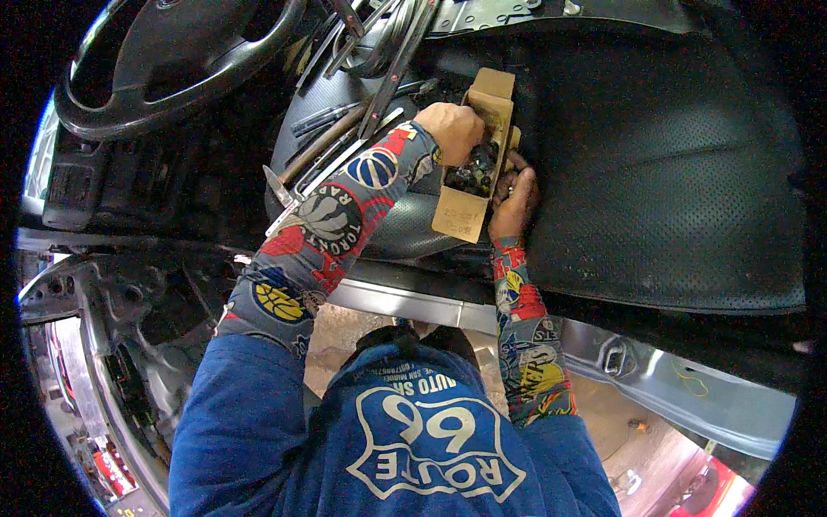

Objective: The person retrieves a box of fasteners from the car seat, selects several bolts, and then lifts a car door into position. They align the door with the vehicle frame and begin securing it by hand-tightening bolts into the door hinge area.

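Note:
An open cardboard box [460, 214] with its end flaps folded out lies on the seats, tilted at an angle. Small dark parts, possibly clips or fasteners, fill it in a jumble [472, 178]. My left hand [454, 131] reaches over the box's left wall, its fingers dipped inside and hidden from view. Against the right wall is my right hand [515, 200], with curled fingers. Something small and dark shows between its thumb and fingers, too small to name.
A black perforated seat [655, 172] spreads to the right. Left of the box lie a hammer [320, 142] and several long metal strips [392, 73]. A steering wheel [207, 95] stands at upper left. The silver door sill [413, 303] runs below my forearms.

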{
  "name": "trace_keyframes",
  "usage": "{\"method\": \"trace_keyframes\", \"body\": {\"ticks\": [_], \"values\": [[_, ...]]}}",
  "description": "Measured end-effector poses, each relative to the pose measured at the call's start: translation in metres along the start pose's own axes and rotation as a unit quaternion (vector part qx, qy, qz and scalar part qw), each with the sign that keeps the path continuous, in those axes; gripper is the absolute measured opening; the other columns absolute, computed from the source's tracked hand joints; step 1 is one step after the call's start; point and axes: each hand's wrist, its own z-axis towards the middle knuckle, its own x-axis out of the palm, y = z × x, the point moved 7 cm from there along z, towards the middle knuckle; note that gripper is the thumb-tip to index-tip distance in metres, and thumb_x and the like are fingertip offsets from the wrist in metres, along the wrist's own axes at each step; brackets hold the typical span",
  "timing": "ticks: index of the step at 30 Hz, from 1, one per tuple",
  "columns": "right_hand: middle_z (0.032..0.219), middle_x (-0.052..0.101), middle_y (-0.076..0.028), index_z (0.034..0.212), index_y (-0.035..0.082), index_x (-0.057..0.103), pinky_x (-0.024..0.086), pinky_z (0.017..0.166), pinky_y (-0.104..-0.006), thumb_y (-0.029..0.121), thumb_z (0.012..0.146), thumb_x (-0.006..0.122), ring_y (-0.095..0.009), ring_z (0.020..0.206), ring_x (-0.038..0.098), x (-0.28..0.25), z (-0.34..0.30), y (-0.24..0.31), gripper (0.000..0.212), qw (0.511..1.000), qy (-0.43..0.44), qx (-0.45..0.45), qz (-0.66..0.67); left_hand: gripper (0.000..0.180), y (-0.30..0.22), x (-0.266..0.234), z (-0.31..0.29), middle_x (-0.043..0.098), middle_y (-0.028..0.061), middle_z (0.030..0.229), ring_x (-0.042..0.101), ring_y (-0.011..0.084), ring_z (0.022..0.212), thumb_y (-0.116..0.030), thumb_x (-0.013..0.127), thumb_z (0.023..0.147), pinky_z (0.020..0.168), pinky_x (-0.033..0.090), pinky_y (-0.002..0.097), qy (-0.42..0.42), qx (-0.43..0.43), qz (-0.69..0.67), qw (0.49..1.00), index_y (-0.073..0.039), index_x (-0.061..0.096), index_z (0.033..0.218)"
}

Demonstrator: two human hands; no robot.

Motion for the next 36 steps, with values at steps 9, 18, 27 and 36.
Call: {"method": "trace_keyframes", "body": {"ticks": [9, 18, 27, 36], "values": [[0.076, 0.05, 0.006, 0.12, 0.004, 0.065, 0.034, 0.057, -0.022, 0.05, 0.105, 0.035, -0.005, 0.065, 0.043, 0.004, -0.003, 0.009, 0.057, 1.0, -0.002, -0.012, -0.01, 0.021, 0.022, -0.019, -0.013, 0.068, 0.0255, 0.085, 0.066, 0.0442, 0.076, -0.018, 0.067, 0.078, 0.073, 0.057, 0.0468, -0.141, 0.03, -0.208, 0.967, 0.002, 0.068, 0.085], [0.077, 0.052, 0.005, 0.116, 0.001, 0.066, 0.037, 0.06, -0.0237, 0.04, 0.106, 0.041, -0.006, 0.067, 0.045, 0.001, 0.0, 0.01, 0.047, 0.995, -0.005, -0.073, -0.065, 0.023, 0.097, -0.008, -0.038, 0.068, 0.0106, 0.069, 0.068, 0.0187, 0.059, -0.017, 0.063, 0.092, 0.054, 0.055, 0.0331, -0.183, -0.208, -0.455, 0.847, 0.002, 0.071, 0.1], [0.093, 0.064, -0.003, 0.115, 0.001, 0.066, 0.046, 0.073, -0.0274, 0.036, 0.106, 0.041, -0.012, 0.08, 0.056, -0.004, 0.001, 0.006, 0.045, 0.996, -0.008, -0.056, -0.074, 0.018, 0.087, 0.01, -0.018, 0.071, 0.0244, 0.088, 0.071, 0.041, 0.083, -0.012, 0.059, 0.083, 0.075, 0.059, 0.048, -0.152, -0.2, -0.028, 0.967, 0.0, 0.073, 0.083], [0.102, 0.066, -0.005, 0.115, 0.0, 0.067, 0.048, 0.081, -0.029, 0.034, 0.106, 0.04, -0.015, 0.089, 0.059, -0.005, 0.003, 0.005, 0.044, 0.991, -0.012, -0.076, -0.107, 0.02, 0.068, -0.013, -0.014, 0.072, 0.0194, 0.098, 0.071, 0.035, 0.094, -0.011, 0.062, 0.08, 0.082, 0.058, 0.0455, -0.162, -0.131, -0.001, 0.978, -0.006, 0.075, 0.095]]}}
